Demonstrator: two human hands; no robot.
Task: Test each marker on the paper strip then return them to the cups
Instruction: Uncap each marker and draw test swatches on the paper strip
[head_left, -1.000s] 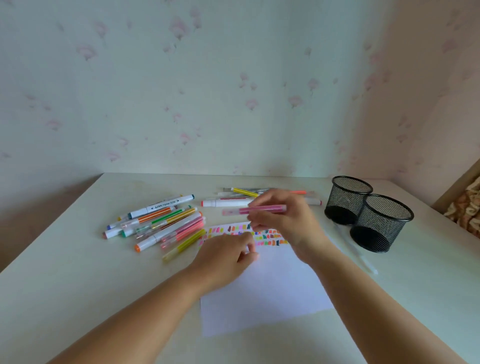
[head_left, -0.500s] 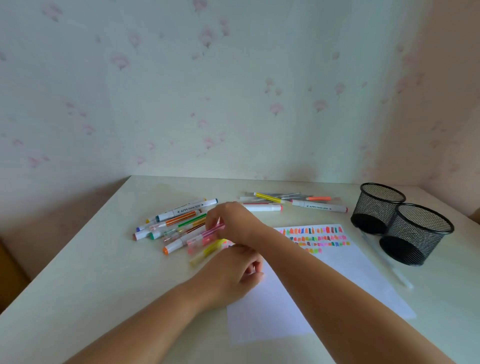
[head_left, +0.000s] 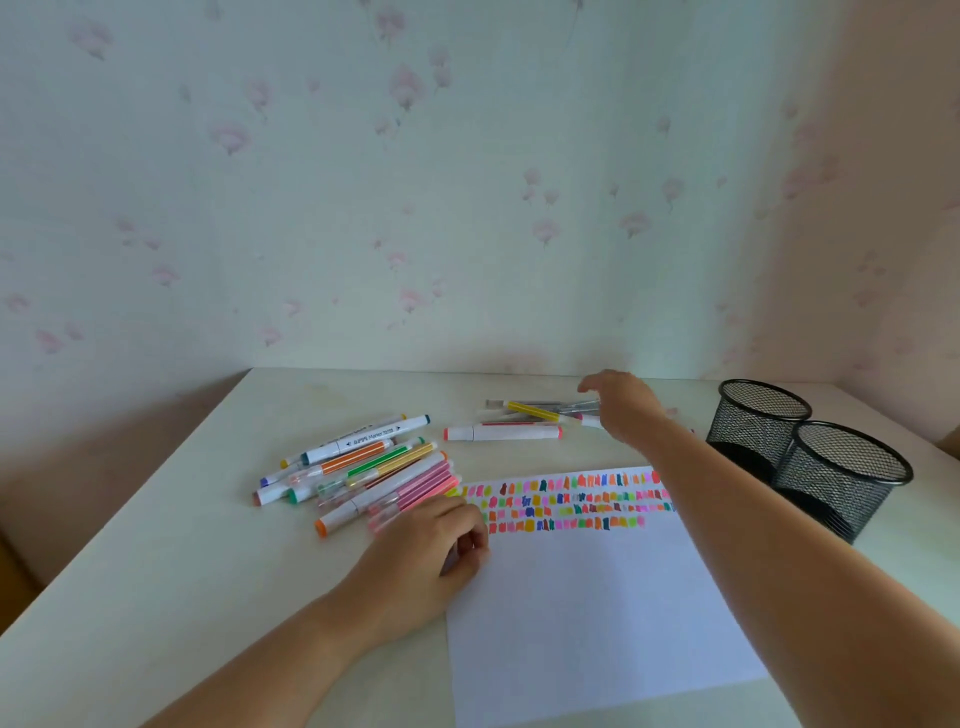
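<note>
At the far edge of the surface (head_left: 156, 545), the right hand (head_left: 626, 410) hovered over a small group of markers (head_left: 540, 408) lying side by side close to the wall (head_left: 467, 208). Its grip was loose and spread, with the thumb raised apart from the fingers. The fingers reached down at the right ends of those markers, and nothing was closed inside the hand. Blur hid whether the fingertips actually touched them. A yellow marker (head_left: 532, 411) lay slanted across that group. A white marker (head_left: 503, 432) with coral ends lay just in front of it, apart from the hand.

The left hand (head_left: 431, 558) rested on the left edge of the paper (head_left: 597, 613). Its grip was drawn in, the fingers curled under with nothing showing in them. Just beyond its knuckles lay a larger pile of markers (head_left: 363, 467), fanned out on the surface. Pink barrels were nearest the hand, and orange, green and yellow ones lay behind.

The paper lay flat between the two forearms, and rows of colour swatches (head_left: 571, 501) ran across its far end. The right forearm crossed over the right end of those rows.

To the right of the paper stood two black mesh cups, both upright and set close against each other. These were the far cup (head_left: 753, 439) and the near cup (head_left: 841, 501). Every marker in view lay on the surface, to the left of the cups.
</note>
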